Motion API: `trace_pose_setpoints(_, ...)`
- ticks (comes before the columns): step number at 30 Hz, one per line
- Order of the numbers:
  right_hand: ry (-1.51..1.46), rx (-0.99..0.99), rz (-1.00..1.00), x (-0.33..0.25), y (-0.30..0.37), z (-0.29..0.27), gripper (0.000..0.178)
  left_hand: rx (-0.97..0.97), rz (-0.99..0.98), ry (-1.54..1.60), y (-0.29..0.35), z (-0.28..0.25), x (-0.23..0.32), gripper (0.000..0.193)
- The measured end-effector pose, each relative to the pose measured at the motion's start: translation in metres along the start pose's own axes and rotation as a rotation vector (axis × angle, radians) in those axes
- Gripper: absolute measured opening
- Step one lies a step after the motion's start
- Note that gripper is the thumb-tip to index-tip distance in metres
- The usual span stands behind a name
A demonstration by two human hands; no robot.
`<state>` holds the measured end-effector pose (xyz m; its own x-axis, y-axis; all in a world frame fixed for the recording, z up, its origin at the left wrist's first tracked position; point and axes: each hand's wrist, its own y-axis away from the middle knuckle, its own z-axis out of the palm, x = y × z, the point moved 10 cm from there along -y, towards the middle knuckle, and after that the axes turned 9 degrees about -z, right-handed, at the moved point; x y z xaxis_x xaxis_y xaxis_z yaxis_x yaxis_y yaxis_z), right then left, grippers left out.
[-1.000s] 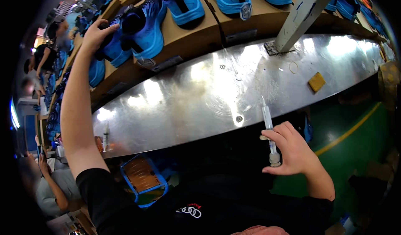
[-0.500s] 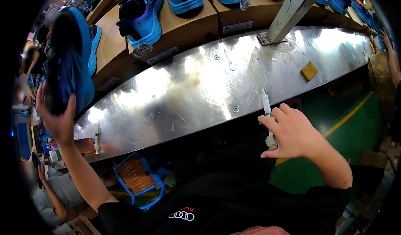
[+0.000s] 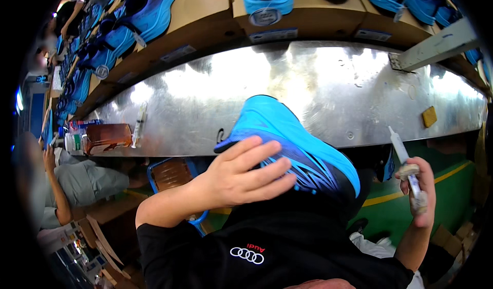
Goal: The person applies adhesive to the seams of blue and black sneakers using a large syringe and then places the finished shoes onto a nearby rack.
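A blue running shoe (image 3: 303,147) with a dark purple upper lies on its side in front of my chest, over the near edge of the metal bench. My left hand (image 3: 246,176) is closed on it, the fingers laid across the upper and the thumb hidden. Off to the right, past the bench edge, my right hand (image 3: 423,183) grips a plastic syringe (image 3: 398,146). Its narrow tip points up and away from me, apart from the shoe. Pale, crusty material is stuck around the syringe's grip end.
The metal bench (image 3: 195,114) carries a yellow-brown block (image 3: 429,117), a second syringe (image 3: 138,127) and a bottle of amber liquid (image 3: 108,137). Cardboard boxes (image 3: 205,29) with more blue shoes line the far side. A metal post (image 3: 436,50) rises at right. Another person (image 3: 87,186) sits at left.
My left hand has brought the shoe from above the boxes at far left to in front of me. My right hand has moved right with the syringe and turned. The view has shifted left.
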<state>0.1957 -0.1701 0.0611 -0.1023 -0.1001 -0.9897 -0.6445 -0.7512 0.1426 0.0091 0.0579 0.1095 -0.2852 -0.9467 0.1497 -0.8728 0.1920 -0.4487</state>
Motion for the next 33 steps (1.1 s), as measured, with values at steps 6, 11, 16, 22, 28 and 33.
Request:
trace_pose_setpoints(6, -0.524, -0.27, -0.211, -0.017, -0.033, 0.069, 0.113, 0.037, -0.032, 0.067, 0.016, 0.012, 0.0, 0.032)
trace_pose_setpoints(11, -0.539, -0.379, -0.234, -0.026, -0.056, 0.124, 0.093, 0.092, -0.051, 0.142, 0.013, 0.013, -0.001, 0.026)
trace_pose_setpoints(16, -0.485, -0.449, -0.213, -0.025, -0.072, 0.152, 0.093, 0.154, -0.055, 0.174, 0.014, 0.01, 0.001, 0.025)
trace_pose_setpoints(22, -0.471, -0.501, -0.222, -0.013, -0.079, 0.159, 0.095, 0.185, -0.054, 0.169, 0.014, 0.015, 0.0, 0.024)
trace_pose_setpoints(28, -0.382, -0.518, -0.199, -0.018, -0.081, 0.164, 0.094, 0.221, -0.049, 0.192, 0.013, 0.012, 0.0, 0.024)
trace_pose_setpoints(33, -0.303, -0.503, -0.138, -0.011, -0.081, 0.159, 0.094, 0.216, -0.048, 0.165, 0.012, 0.016, 0.001, 0.025)
